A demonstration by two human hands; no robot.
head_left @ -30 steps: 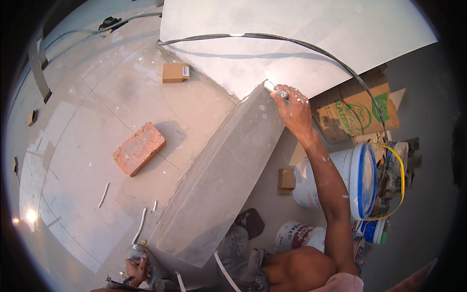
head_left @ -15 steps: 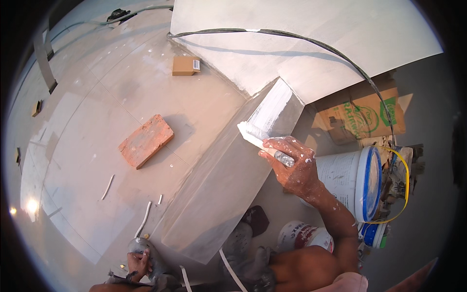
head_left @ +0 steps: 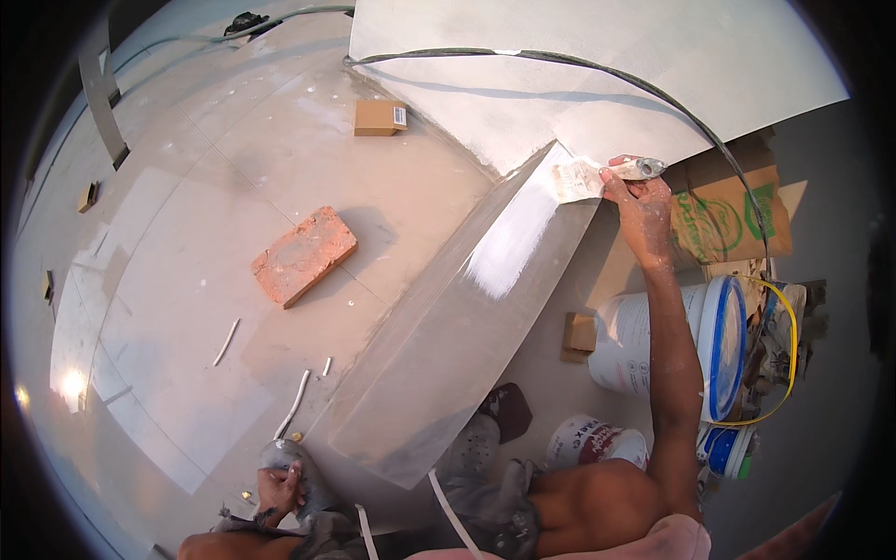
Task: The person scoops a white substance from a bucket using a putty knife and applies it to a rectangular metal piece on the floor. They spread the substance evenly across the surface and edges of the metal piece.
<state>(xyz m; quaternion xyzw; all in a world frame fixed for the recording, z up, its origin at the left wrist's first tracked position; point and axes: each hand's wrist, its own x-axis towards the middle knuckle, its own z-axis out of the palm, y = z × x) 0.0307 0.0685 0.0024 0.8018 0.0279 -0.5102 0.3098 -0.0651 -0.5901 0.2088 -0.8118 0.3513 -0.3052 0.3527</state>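
Note:
My right hand (head_left: 644, 215) grips a wide paintbrush (head_left: 579, 180), closed around its handle. The pale, paint-coated bristles touch the far end of a long grey ledge (head_left: 420, 345), at the upper edge of a wet white paint patch (head_left: 513, 238). White specks dot the hand and forearm. Down at the lower left, my left hand (head_left: 280, 490) is curled closed against a grey shoe (head_left: 297, 467); whatever lies inside its fingers is hidden.
An orange brick (head_left: 305, 257) and a small cardboard box (head_left: 380, 118) lie on the tiled floor left of the ledge. A white bucket with a blue rim (head_left: 625, 336), a smaller tub (head_left: 595, 441) and a brown sack (head_left: 733, 219) are on the right. A black cable (head_left: 597, 65) crosses the white panel (head_left: 560, 26).
My right hand has moved up and right with the paintbrush, from the patch's near end to its far end. The white patch reaches further toward me. The view has shifted slightly.

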